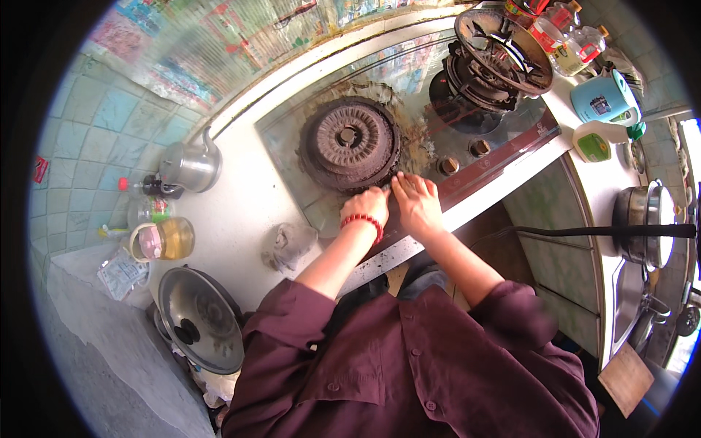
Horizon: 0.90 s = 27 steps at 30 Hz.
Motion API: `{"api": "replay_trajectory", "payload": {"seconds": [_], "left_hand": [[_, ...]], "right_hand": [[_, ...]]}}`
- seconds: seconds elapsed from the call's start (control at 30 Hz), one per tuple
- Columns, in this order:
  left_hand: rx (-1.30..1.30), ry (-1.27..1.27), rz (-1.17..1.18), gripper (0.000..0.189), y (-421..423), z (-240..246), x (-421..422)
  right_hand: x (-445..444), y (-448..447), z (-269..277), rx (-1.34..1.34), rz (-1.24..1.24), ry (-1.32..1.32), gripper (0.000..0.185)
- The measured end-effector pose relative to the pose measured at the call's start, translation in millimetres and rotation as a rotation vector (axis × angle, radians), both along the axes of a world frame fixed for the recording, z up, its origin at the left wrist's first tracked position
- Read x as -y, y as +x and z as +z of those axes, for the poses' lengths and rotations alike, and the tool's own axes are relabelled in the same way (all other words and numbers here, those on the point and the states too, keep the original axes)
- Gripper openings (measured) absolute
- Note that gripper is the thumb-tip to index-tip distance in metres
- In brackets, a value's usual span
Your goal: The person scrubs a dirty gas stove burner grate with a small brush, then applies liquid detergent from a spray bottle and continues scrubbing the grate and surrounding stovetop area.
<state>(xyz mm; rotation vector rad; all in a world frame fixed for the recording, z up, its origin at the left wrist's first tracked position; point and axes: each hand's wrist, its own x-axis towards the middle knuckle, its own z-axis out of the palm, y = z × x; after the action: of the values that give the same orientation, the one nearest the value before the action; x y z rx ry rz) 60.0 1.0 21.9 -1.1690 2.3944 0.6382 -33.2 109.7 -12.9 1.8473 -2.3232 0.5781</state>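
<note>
A grimy gas burner point(347, 136) sits on the glass-topped stove point(323, 211), with dark residue around it. At its near edge is my left hand point(367, 207), fingers curled and a red bead bracelet point(362, 220) on the wrist. Close beside it, my right hand point(416, 201) has its fingertips bent down by the burner's rim. Something small and greyish shows between the two hands; what it is and which hand holds it cannot be told. Two control knobs point(449, 166) lie right of my right hand. On the second burner rests a tilted, rusty pan support point(512, 49).
A crumpled grey cloth or bag point(293, 243) lies on the white counter point(235, 219), near a metal kettle point(191, 164) and a glass pitcher point(176, 238). A lidded pan point(202, 320) stands lower left. Bottles point(594, 141), a blue container point(599, 98) and a pot point(632, 224) line the right.
</note>
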Motion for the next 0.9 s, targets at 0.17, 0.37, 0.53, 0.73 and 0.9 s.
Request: {"api": "replay_trajectory", "payload": {"seconds": [0.17, 0.37, 0.53, 0.73, 0.9], "left_hand": [[0.074, 0.063, -0.015, 0.051, -7.6, 0.0, -1.0], [-0.121, -0.093, 0.024, 0.051, -14.8, -1.3, 1.0], [0.161, 0.116, 0.073, 0.053, -23.8, 0.4, -0.6], [-0.026, -0.010, 0.107, 0.052, -26.0, 2.3, -4.2], [0.125, 0.091, 0.135, 0.053, -27.4, 0.9, -9.9]], "right_hand": [[-0.7, -9.5, -0.1, 0.116, -0.005, 0.083, 0.042], [5.2, -18.3, -5.1, 0.041, -0.032, -0.090, 0.042], [7.8, -24.6, -7.9, 0.101, 0.011, 0.079, 0.040], [7.5, -27.7, -8.4, 0.017, 0.015, -0.034, 0.041], [5.0, -28.8, -10.0, 0.032, 0.045, 0.010, 0.040]]}}
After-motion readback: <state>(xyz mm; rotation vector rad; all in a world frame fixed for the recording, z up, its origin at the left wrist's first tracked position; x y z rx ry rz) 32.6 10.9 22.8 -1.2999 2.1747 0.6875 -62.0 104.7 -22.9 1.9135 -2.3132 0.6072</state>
